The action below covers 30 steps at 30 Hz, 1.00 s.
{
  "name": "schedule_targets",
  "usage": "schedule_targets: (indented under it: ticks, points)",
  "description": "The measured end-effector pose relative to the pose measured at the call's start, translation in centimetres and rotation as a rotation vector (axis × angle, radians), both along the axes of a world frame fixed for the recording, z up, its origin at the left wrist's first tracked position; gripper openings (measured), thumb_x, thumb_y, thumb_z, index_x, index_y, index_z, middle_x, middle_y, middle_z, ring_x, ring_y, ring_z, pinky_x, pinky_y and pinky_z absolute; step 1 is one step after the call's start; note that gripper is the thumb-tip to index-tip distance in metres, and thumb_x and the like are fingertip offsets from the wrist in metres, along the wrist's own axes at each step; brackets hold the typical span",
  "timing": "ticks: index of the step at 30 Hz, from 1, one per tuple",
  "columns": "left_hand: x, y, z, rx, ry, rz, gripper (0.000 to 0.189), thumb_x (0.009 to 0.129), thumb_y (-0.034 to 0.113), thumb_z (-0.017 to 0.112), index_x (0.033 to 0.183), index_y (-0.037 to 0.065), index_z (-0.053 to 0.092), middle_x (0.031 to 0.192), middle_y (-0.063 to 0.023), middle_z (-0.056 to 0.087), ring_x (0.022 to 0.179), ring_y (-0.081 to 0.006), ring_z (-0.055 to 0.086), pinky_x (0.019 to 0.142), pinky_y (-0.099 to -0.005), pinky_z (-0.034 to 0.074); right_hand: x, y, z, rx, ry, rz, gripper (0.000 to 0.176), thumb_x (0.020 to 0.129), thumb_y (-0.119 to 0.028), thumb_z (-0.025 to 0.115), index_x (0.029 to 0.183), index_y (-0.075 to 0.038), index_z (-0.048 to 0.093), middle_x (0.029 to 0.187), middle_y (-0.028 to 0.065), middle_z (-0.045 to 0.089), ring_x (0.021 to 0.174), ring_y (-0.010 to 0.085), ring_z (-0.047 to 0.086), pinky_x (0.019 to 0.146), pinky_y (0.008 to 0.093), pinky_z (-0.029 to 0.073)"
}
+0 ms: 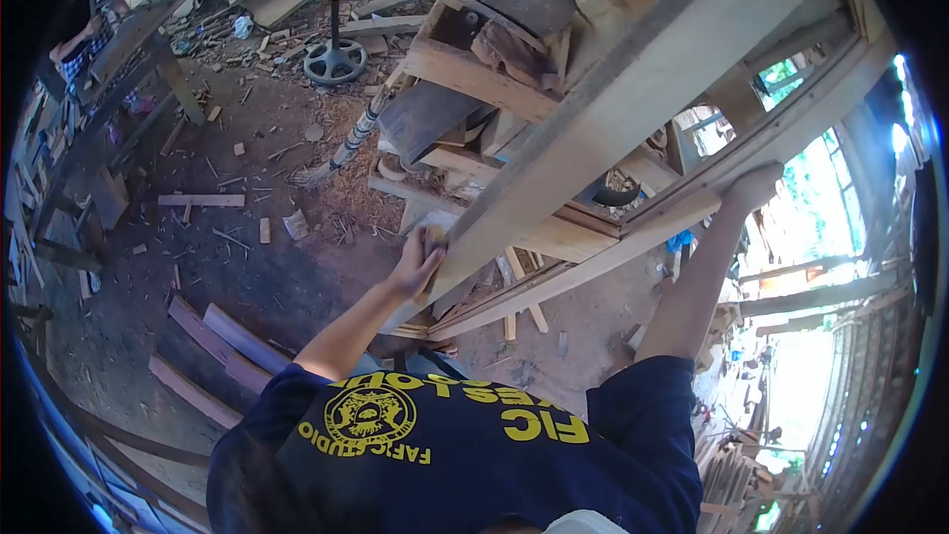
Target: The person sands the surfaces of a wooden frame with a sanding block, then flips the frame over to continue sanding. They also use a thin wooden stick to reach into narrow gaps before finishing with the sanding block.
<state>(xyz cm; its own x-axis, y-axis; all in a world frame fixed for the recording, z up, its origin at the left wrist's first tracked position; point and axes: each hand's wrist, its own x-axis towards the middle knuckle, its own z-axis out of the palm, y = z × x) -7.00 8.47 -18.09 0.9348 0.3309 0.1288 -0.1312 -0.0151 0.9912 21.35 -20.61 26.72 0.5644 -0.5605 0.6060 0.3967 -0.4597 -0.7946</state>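
A long wooden frame [633, 109] made of pale boards slants across the view, with cross rails between its two long sides. At the near end of its left side, my left hand [423, 262] is closed around a small tan piece pressed to the board's edge; its kind is hard to make out. My right hand [756, 186] grips the outer rail [682, 222] farther up on the right, its fingers partly hidden behind the wood.
Under and behind the frame stands a wooden workbench [474, 69] heaped with offcuts. A broom [351, 143] leans against it, and a stand with a round wheel base [334, 61] is beyond. Curved planks [227, 346] lie at lower left. Another person's checked sleeve [79, 59] shows far left.
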Motion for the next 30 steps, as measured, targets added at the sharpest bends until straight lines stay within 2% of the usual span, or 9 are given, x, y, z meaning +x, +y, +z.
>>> schedule_targets:
  ticks: [4,8,10,14,16,17,21,23,30]
  points:
    - [-4.4,-1.0,-3.5,0.010,0.213,-0.009,0.055,0.093,0.034,0.059,0.129,-0.003,0.040,0.117,-0.0223,0.053,0.113,-0.0374,0.051,0.100,-0.0439,0.037,0.4,-0.8,-0.3,0.044,0.019,0.058,0.064,0.098,-0.045,0.036,0.109,0.012,0.064,0.106,0.0265,0.067,0.096,0.0369,0.066,0.083,0.0451,0.052]
    - [-7.5,-2.5,-4.9,0.056,0.243,0.004,0.054,0.095,0.034,0.059,0.131,-0.002,0.040,0.120,-0.0192,0.053,0.116,-0.0317,0.050,0.101,-0.0394,0.038,4.6,-5.2,-3.3,-0.438,-0.076,-0.126,0.057,0.102,-0.041,0.033,0.112,0.007,0.061,0.103,0.0287,0.066,0.090,0.0399,0.066,0.078,0.0483,0.050]
    - [-9.4,-3.4,-3.3,-0.281,0.167,0.084,0.054,0.097,0.035,0.059,0.133,-0.002,0.041,0.121,-0.0153,0.053,0.117,-0.0249,0.049,0.101,-0.0354,0.038,-0.5,-1.5,-4.1,-0.252,0.018,-0.120,0.055,0.102,-0.040,0.034,0.113,0.008,0.059,0.093,0.0281,0.064,0.089,0.0390,0.064,0.080,0.0473,0.049]
    - [-12.4,-3.0,0.9,-0.625,0.276,0.181,0.048,0.104,0.036,0.044,0.135,-0.001,0.043,0.125,-0.0103,0.053,0.117,-0.0185,0.048,0.103,-0.0329,0.036,-3.9,-2.0,-14.7,-0.418,-0.283,-0.284,0.053,0.100,-0.030,0.051,0.132,0.010,0.039,0.124,0.0267,0.047,0.125,0.0376,0.040,0.106,0.0439,0.031]
    - [-13.0,-1.6,1.4,-0.647,0.359,0.110,0.051,0.106,0.042,0.036,0.135,0.001,0.046,0.125,-0.0096,0.056,0.116,-0.0198,0.052,0.103,-0.0345,0.039,-10.6,-0.2,-20.1,-0.208,-0.153,0.003,0.053,0.100,-0.019,0.050,0.142,0.007,0.031,0.150,0.0242,0.029,0.142,0.0335,0.022,0.116,0.0456,0.019]
    - [-13.1,-1.4,4.6,-0.779,0.343,0.014,0.055,0.106,0.046,0.033,0.135,0.003,0.047,0.125,-0.0104,0.057,0.115,-0.0216,0.055,0.103,-0.0359,0.042,-14.3,1.8,-23.6,-0.105,-0.021,0.077,0.050,0.101,-0.017,0.046,0.144,0.004,0.030,0.147,0.0217,0.034,0.140,0.0306,0.027,0.118,0.0432,0.018]
    - [-12.4,-2.6,13.6,-1.059,0.410,-0.258,0.076,0.100,0.064,0.020,0.137,0.003,0.047,0.130,-0.0167,0.059,0.114,-0.0286,0.061,0.097,-0.0424,0.051,-27.3,7.5,-34.8,0.462,0.677,0.927,0.056,0.101,-0.039,0.052,0.144,-0.006,0.039,0.134,0.0072,0.052,0.125,0.0183,0.050,0.109,0.0357,0.039]
    - [-11.9,-3.7,13.1,-1.006,0.432,-0.282,0.076,0.100,0.063,0.018,0.137,0.004,0.048,0.129,-0.0166,0.059,0.112,-0.0281,0.062,0.096,-0.0416,0.051,-29.8,8.8,-35.6,0.936,1.017,1.302,0.066,0.100,-0.054,0.043,0.145,-0.006,0.039,0.132,0.0107,0.056,0.123,0.0202,0.054,0.109,0.0361,0.040]
    - [-9.3,-5.8,15.3,-0.736,0.399,-0.112,0.054,0.106,0.047,0.034,0.119,0.001,0.059,0.108,-0.0110,0.066,0.096,-0.0191,0.065,0.085,-0.0310,0.053,-32.1,8.4,-29.3,1.417,0.908,1.636,0.091,0.090,-0.077,0.031,0.151,-0.008,0.032,0.149,0.0127,0.042,0.135,0.0255,0.044,0.112,0.0418,0.035]
